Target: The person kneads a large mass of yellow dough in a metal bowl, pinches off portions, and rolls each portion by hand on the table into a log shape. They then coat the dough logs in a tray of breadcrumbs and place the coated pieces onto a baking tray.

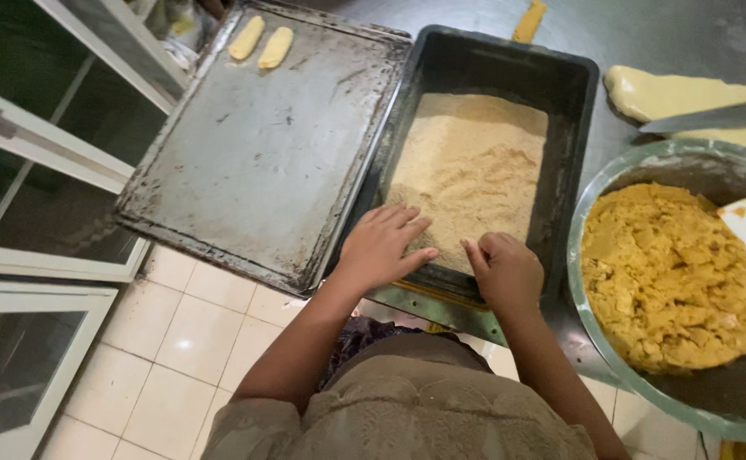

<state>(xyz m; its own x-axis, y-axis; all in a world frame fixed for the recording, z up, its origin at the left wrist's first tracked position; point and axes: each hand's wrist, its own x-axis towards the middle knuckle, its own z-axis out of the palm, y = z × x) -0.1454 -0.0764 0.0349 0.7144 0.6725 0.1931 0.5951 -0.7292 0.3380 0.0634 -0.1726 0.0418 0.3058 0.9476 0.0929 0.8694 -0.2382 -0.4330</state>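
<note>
A person's left hand (pixel 383 243) lies flat, fingers spread, on pale breadcrumbs (pixel 471 166) filling a black tub (pixel 573 102); the right hand (pixel 502 268), just beside it, curls loosely into the crumbs. Left of the hands sits a worn metal baking tray (pixel 262 145) bearing two breaded rolls (pixel 262 43); right, a bowl (pixel 599 332) of yellow filling (pixel 671 281)
</note>
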